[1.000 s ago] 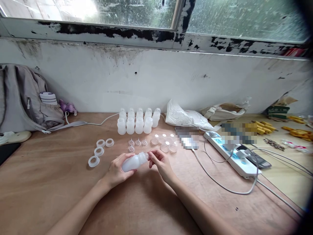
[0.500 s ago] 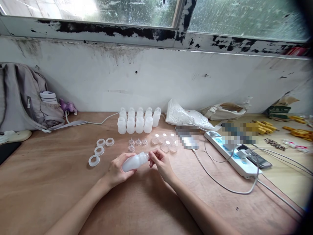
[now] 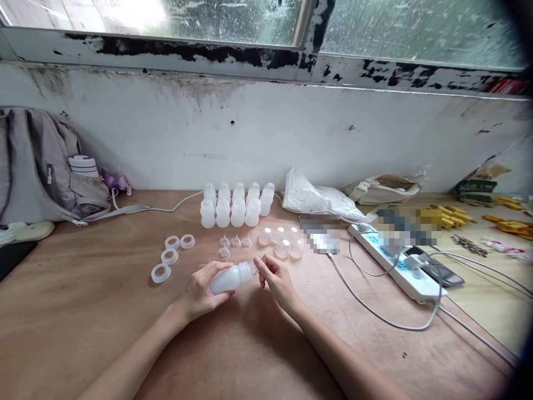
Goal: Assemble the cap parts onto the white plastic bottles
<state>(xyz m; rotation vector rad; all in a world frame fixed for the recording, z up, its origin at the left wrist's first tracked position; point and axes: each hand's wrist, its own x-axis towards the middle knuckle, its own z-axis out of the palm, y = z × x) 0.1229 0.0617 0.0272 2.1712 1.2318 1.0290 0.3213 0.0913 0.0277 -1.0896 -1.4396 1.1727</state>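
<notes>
A frosted white baby bottle (image 3: 227,279) lies tilted in my left hand (image 3: 201,288), its neck pointing right toward my other hand. The fingers of my left hand wrap around its body. At the bottle's mouth is a small clear teat (image 3: 254,269), pinched by my right hand (image 3: 275,279) with thumb and fingertips; the fingers partly hide it. Just beyond the bottle, several loose clear teats (image 3: 235,241) lie on the table. To their left are several white screw rings (image 3: 169,256), and to their right several clear round discs (image 3: 281,251).
Frosted bottles (image 3: 222,214) stand in two rows toward the wall, the rear ones with clear tops. On the right lie a phone (image 3: 320,236), a white power strip (image 3: 400,266) with cables, and yellow parts (image 3: 452,216). A grey backpack (image 3: 37,166) sits at the far left.
My right fingertips have shifted slightly right and spread a little at the bottle's mouth. The bottle has moved very slightly right in my left hand.
</notes>
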